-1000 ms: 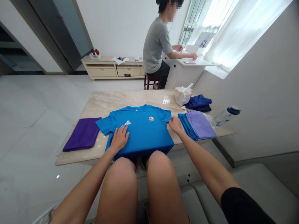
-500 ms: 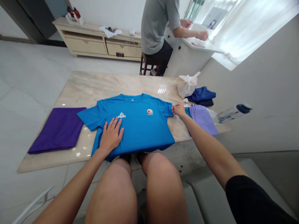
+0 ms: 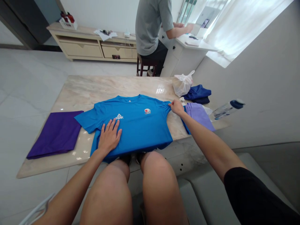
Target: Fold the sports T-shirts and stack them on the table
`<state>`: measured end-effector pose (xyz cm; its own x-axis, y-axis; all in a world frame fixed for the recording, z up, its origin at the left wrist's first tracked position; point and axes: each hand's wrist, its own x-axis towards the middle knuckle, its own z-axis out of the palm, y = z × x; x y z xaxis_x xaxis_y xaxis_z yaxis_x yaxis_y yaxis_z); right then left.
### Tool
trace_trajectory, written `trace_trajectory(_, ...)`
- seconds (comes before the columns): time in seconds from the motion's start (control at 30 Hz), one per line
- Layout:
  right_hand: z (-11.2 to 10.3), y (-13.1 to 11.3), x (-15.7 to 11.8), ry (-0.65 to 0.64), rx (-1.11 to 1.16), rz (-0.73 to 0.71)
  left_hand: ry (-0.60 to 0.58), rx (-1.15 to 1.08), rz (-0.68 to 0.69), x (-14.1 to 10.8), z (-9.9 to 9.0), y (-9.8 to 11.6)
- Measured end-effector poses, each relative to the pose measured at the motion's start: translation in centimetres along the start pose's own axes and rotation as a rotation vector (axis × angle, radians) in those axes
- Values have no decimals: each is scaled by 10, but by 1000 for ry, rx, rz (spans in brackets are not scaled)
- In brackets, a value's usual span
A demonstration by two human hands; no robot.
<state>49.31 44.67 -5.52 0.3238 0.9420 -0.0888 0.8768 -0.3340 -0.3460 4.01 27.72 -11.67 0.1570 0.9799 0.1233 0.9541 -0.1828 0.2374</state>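
Pressing down on the blue T-shirt with your left hand, you have that palm flat and the fingers spread across the shirt's lower front, just below the PEAK logo. Your right hand is at the end of the opposite sleeve, its fingers drawn together with the thumb, apparently pinching the cuff edge, though you can't tell from this view how much cloth it holds. The shirt lies front side up on the marble table. Its long axis runs almost straight away from you, with the collar toward the far side and the hem at the near edge, hanging over just in front of your knees. The sleeves reach out to either side, the left one pointing toward the folded purple cloth, the right one toward the folded lilac and blue stack. Past that stack are a white plastic bag, a navy garment and a clear water bottle lying on its side. Well beyond the table, a co-worker in a gray T-shirt sits on a wooden stool at a white desk.
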Motion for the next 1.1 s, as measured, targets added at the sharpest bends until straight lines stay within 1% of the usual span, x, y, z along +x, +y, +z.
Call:
trace_trajectory(0.13, 5, 2, 9, 54, -26, -2, -8, -4, 10, 5, 2, -2)
trace_trajectory(0.27, 12, 16, 22, 136, 28, 23, -10, -13, 8, 12, 1, -2)
trace_trajectory(0.4, 7, 26, 45, 205, 106, -6, -13, -25, 19, 10, 0, -2)
trace_trajectory(0.5, 2, 20, 57, 224, 157, -62, -24, -37, 32, 6, 0, -3)
trace_trajectory(0.57, 3, 12, 49, 200, 181, -90, -27, -36, 34, 5, 0, -4)
trace_trajectory(0.6, 5, 8, 39, 187, 190, -101, -27, -31, 34, 7, 0, -4)
trace_trajectory(0.67, 10, 5, 1, 191, 206, -142, -36, -22, 31, 12, -1, -3)
trace_trajectory(0.7, 14, 7, -25, 210, 216, -173, -46, -20, 27, 15, -2, -1)
trace_trajectory(0.77, 25, 19, -87, 297, 244, -296, -58, -36, 8, 15, -7, 4)
trace_trajectory(0.8, 32, 29, -120, 324, 261, -316, -44, -56, -8, 11, -10, 6)
trace_trajectory(0.83, 39, 42, -153, 343, 294, -300, -10, -86, -30, 3, -13, 9)
trace_trajectory(0.9, 57, 71, -213, 306, 391, -213, 113, -158, -97, -29, -16, 12)
trace_trajectory(0.97, 77, 99, -256, 210, 487, -91, 264, -230, -205, -77, -16, 12)
trace_trajectory(1.0, 88, 110, -270, 157, 522, -49, 325, -258, -278, -104, -14, 11)
trace_trajectory(1.03, 98, 119, -279, 101, 562, -20, 359, -292, -349, -130, -11, 8)
trace_trajectory(1.1, 115, 126, -284, 29, 612, -1, 364, -388, -475, -172, -3, 1)
